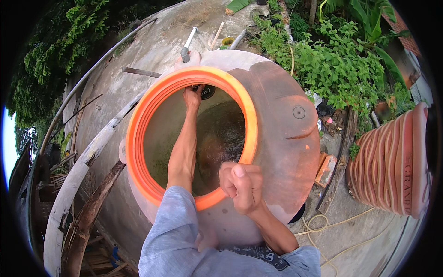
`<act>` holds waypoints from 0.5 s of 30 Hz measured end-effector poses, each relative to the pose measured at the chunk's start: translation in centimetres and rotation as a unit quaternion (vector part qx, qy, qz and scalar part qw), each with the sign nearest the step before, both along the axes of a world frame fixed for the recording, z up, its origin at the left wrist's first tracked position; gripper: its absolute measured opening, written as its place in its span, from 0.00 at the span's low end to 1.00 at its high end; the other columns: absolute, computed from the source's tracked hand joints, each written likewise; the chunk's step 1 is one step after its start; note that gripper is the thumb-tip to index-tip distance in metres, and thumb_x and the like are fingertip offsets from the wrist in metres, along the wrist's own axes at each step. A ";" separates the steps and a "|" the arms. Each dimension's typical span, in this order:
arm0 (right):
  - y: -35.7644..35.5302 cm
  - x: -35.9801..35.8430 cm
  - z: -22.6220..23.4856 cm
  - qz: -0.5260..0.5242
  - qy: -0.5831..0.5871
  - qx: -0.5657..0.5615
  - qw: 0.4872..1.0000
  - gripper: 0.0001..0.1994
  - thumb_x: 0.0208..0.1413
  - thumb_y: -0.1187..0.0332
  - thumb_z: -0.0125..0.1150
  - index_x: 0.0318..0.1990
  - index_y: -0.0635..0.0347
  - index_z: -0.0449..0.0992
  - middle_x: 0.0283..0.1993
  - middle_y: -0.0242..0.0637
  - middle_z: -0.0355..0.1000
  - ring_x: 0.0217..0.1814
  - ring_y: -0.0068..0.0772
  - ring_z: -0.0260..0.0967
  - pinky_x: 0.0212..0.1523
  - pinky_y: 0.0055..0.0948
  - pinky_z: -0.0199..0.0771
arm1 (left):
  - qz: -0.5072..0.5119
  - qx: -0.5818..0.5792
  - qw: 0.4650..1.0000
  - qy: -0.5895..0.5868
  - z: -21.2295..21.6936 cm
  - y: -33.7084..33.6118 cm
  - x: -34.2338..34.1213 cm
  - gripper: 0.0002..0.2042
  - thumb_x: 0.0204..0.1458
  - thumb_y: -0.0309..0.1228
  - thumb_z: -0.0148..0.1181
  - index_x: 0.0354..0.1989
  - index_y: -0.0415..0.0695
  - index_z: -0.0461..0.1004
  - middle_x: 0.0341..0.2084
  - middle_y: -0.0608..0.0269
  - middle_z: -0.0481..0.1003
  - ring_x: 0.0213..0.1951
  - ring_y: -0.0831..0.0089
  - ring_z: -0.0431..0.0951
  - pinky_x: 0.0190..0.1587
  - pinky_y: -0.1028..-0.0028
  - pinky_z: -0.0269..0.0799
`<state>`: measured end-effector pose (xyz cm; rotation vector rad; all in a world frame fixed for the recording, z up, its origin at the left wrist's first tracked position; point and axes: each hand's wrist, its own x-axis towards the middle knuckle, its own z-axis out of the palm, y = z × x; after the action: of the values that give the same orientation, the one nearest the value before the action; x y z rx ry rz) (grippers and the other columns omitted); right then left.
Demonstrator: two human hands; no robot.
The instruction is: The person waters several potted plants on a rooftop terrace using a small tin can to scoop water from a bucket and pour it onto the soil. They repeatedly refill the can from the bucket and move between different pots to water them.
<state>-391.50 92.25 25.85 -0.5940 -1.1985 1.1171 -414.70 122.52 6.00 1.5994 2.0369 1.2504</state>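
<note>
A large plastic water tank (281, 124) with a reddish-brown, pale-smeared top fills the middle. Its round mouth has an orange threaded rim (134, 138). Through that mouth my left arm reaches deep, and my left hand (193, 95) is closed at the far inner wall. Beside its fingers sits a round black piece (208, 92) with pale lettering; what the fingers grip is too dark to make out. Murky brown water (219, 138) shows below. My right hand (242, 184) is a fist over the rim's near right side, and anything inside it is hidden.
A grey pipe elbow (185, 55) rises behind the rim. Long weathered poles (76, 177) lie at the left. At right stand a ribbed terracotta pot (387, 161) and a brick (326, 170); a thin yellow hose (318, 229) loops on the concrete. Leafy plants (337, 64) grow behind.
</note>
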 end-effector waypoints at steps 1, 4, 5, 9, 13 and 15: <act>-0.6 0.6 0.6 0.011 0.025 0.004 1.000 0.25 0.67 0.69 0.35 0.12 0.60 0.55 0.12 0.32 0.54 0.14 0.23 0.52 0.17 0.26 0.51 | 0.002 -0.028 1.000 -0.007 -0.3 -0.2 0.3 0.18 0.46 0.41 0.72 0.40 0.42 0.83 0.40 0.49 0.81 0.44 0.59 0.81 0.49 0.63 0.73; -0.4 0.7 0.4 0.026 0.053 -0.033 0.998 0.26 0.67 0.68 0.34 0.12 0.59 0.53 0.12 0.31 0.53 0.13 0.22 0.51 0.16 0.26 0.49 | -0.049 -0.004 0.999 -0.023 -0.8 0.4 0.2 0.16 0.46 0.40 0.72 0.39 0.43 0.84 0.39 0.50 0.82 0.44 0.60 0.81 0.49 0.64 0.73; -0.1 0.4 0.3 0.030 0.057 -0.049 0.997 0.26 0.67 0.67 0.34 0.11 0.58 0.53 0.12 0.31 0.52 0.13 0.22 0.51 0.16 0.26 0.48 | -0.035 -0.010 0.999 -0.008 -1.0 0.6 -0.2 0.16 0.46 0.40 0.72 0.39 0.43 0.84 0.39 0.51 0.82 0.44 0.60 0.81 0.49 0.64 0.73; -0.7 0.9 0.9 0.038 0.044 -0.049 0.997 0.26 0.67 0.67 0.34 0.12 0.59 0.52 0.12 0.31 0.52 0.13 0.22 0.50 0.16 0.26 0.47 | -0.006 -0.022 1.000 0.001 -2.2 0.7 -0.2 0.16 0.46 0.39 0.73 0.37 0.41 0.81 0.38 0.53 0.82 0.44 0.57 0.81 0.48 0.61 0.73; 0.1 0.5 0.9 0.032 0.026 -0.063 0.997 0.26 0.67 0.67 0.35 0.12 0.59 0.53 0.12 0.31 0.52 0.13 0.22 0.49 0.16 0.26 0.47 | -0.030 -0.016 0.999 0.003 -2.5 0.8 -0.1 0.17 0.45 0.37 0.74 0.38 0.40 0.79 0.37 0.52 0.82 0.44 0.54 0.80 0.47 0.59 0.73; 0.6 0.4 -0.1 0.017 0.002 -0.053 0.998 0.26 0.67 0.66 0.35 0.12 0.59 0.52 0.12 0.31 0.52 0.13 0.22 0.49 0.16 0.26 0.47 | -0.030 -0.015 0.999 -0.024 -2.5 0.3 0.8 0.16 0.46 0.37 0.73 0.39 0.41 0.82 0.37 0.52 0.82 0.42 0.59 0.81 0.47 0.63 0.73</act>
<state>-391.11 92.84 25.79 -0.6545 -1.1552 1.2155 -413.94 122.79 3.52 1.5889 1.9549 1.2205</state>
